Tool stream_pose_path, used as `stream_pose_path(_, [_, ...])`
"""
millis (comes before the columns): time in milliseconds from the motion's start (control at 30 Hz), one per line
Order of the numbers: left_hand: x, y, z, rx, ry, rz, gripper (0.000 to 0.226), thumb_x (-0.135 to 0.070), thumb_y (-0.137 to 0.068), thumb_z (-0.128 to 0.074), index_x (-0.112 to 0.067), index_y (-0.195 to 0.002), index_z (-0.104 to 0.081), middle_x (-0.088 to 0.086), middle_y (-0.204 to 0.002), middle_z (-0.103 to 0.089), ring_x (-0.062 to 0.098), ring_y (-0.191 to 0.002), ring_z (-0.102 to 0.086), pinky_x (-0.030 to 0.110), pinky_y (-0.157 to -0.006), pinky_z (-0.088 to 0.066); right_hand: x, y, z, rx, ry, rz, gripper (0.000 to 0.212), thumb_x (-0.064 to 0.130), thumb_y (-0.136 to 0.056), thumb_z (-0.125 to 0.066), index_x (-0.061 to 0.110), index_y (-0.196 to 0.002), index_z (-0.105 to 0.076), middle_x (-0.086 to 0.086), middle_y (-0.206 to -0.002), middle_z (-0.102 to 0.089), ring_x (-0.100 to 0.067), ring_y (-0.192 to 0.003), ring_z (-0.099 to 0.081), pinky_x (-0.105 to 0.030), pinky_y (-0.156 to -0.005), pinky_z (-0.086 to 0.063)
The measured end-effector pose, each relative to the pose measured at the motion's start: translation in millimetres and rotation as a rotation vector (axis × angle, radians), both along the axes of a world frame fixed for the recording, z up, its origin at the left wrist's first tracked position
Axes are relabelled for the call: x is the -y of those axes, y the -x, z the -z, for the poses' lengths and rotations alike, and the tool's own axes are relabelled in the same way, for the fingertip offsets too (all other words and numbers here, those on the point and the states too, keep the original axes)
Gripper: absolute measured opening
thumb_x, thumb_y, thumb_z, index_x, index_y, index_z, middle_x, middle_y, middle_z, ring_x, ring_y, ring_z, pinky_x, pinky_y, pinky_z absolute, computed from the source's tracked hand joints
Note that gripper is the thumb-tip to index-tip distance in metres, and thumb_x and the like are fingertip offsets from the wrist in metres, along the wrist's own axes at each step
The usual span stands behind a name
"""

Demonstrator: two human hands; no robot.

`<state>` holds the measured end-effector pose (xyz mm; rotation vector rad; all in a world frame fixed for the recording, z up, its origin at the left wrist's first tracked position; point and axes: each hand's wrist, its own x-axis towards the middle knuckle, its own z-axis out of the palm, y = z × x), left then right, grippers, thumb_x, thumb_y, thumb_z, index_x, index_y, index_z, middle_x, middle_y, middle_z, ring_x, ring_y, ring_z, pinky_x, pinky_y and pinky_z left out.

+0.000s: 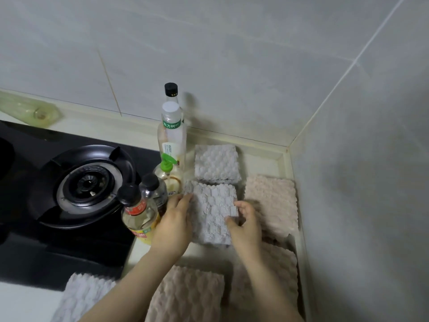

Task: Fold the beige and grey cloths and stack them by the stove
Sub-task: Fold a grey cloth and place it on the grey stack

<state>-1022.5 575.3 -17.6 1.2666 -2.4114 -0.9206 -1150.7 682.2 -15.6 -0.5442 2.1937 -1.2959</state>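
Holding the folded grey cloth (210,219) by both side edges looks meant to stop the fold springing apart while it is lined up in front of the second grey cloth (217,165), which lies folded toward the back right corner of the desk (260,161). The left grip (174,226) has its fingers curled on the cloth's left edge, close against the bottles (148,205) standing between the cloths and the stove (81,187). The right grip (246,225) pinches the right edge, thumb on top and fingers tucked round it; neither is spread wide. Whether the cloth rests fully on the desk I cannot tell. A folded beige cloth (271,205) lies just beside it along the desk's right edge. Two more beige cloths (188,296) and a third grey cloth (86,298) wait near the front edge, so stacking seems barely begun.
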Motion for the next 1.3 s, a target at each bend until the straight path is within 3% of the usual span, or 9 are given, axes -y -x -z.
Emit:
stream_pose_path(200, [3,11,12,0.274,-0.116,0.072,0.063,-0.012,-0.090,-0.047,-0.014,-0.147,-0.020,0.017,-0.155,-0.004,0.037,-0.132,-0.035,0.040,-0.103,-0.040,-2,-1,21,0.020,-0.140,-0.026,0.049,0.011,-0.092,-0.060,0.019,-0.139,-0.047,0.002,-0.135,-0.052,-0.013,-0.120,-0.052,-0.021,-0.096,-0.045])
stream_pose_path(333, [12,16,10,0.220,-0.100,0.121,0.059,-0.010,-0.088,-0.046,-0.012,-0.145,-0.029,0.013,-0.152,-0.021,0.033,-0.135,-0.031,0.037,-0.109,-0.033,-13,6,11,-0.034,-0.133,0.006,0.037,0.006,-0.091,-0.062,0.018,-0.125,-0.058,0.006,-0.114,-0.062,-0.003,-0.098,-0.058,-0.009,-0.076,-0.048])
stream_pose_path(467, [13,22,5,0.205,-0.130,0.168,0.059,-0.022,-0.091,-0.050,-0.014,-0.145,-0.029,0.014,-0.152,-0.021,0.035,-0.136,-0.026,0.039,-0.112,-0.027,-16,9,8,-0.042,-0.196,0.019,0.030,0.013,-0.092,-0.062,0.014,-0.122,-0.060,0.001,-0.111,-0.064,-0.006,-0.095,-0.059,-0.014,-0.078,-0.047])
stream_pose_path(633, [15,20,9,0.249,-0.405,-0.044,0.054,-0.026,-0.093,-0.052,-0.004,-0.134,-0.027,0.023,-0.132,-0.037,0.036,-0.111,-0.052,0.039,-0.090,-0.048,3,4,11,0.092,-0.301,0.012,0.036,0.025,-0.093,-0.062,0.009,-0.125,-0.059,-0.001,-0.107,-0.061,-0.012,-0.094,-0.055,-0.020,-0.079,-0.043])
stream_pose_path(733, [17,18,15,0.209,-0.412,-0.100,0.056,-0.023,-0.091,-0.054,-0.007,-0.137,-0.027,0.023,-0.129,-0.042,0.037,-0.114,-0.051,0.041,-0.093,-0.047,11,2,9,0.169,-0.246,0.041,0.011,0.023,-0.092,-0.063,0.015,-0.084,-0.062,0.005,-0.075,-0.057,-0.009,-0.070,-0.053,-0.010,-0.055,-0.037])
stream_pose_path(833, [19,17,16,0.176,-0.378,-0.123,0.059,-0.019,-0.087,-0.059,-0.008,-0.137,-0.029,0.022,-0.126,-0.042,0.038,-0.113,-0.049,0.041,-0.093,-0.046,14,1,6,0.235,-0.246,0.046,0.030,0.013,-0.091,-0.057,0.015,-0.063,-0.046,0.006,-0.054,-0.040,-0.010,-0.052,-0.037,-0.015,-0.042,-0.027])
stream_pose_path(1033, [23,16,12,-0.039,-0.264,-0.083,0.057,0.003,-0.077,-0.054,-0.007,-0.132,-0.043,0.018,-0.119,-0.049,0.037,-0.112,-0.050,0.048,-0.097,-0.044,4,-15,10,0.474,-0.139,0.166,0.008,0.019,-0.091,-0.052,0.013,-0.087,-0.055,-0.007,-0.080,-0.053,-0.018,-0.074,-0.049,-0.029,-0.068,-0.039])
stream_pose_path(1167, [21,16,12,0.165,-0.229,0.020,0.059,-0.002,-0.081,-0.052,-0.008,-0.138,-0.037,0.018,-0.136,-0.036,0.036,-0.127,-0.039,0.039,-0.108,-0.033,-4,-16,14,0.337,-0.265,0.172,0.010,0.018,-0.097,-0.051,0.012,-0.091,-0.056,-0.002,-0.080,-0.056,-0.011,-0.068,-0.050,-0.022,-0.057,-0.037])
stream_pose_path(1300, [18,14,16,0.273,-0.316,0.049,0.054,-0.012,-0.087,-0.053,-0.008,-0.137,-0.031,0.019,-0.132,-0.035,0.034,-0.119,-0.046,0.036,-0.100,-0.041,-2,-17,7,0.231,-0.271,0.113,0.008,0.017,-0.095,-0.055,0.014,-0.098,-0.062,-0.006,-0.090,-0.066,-0.017,-0.076,-0.060,-0.029,-0.066,-0.047])
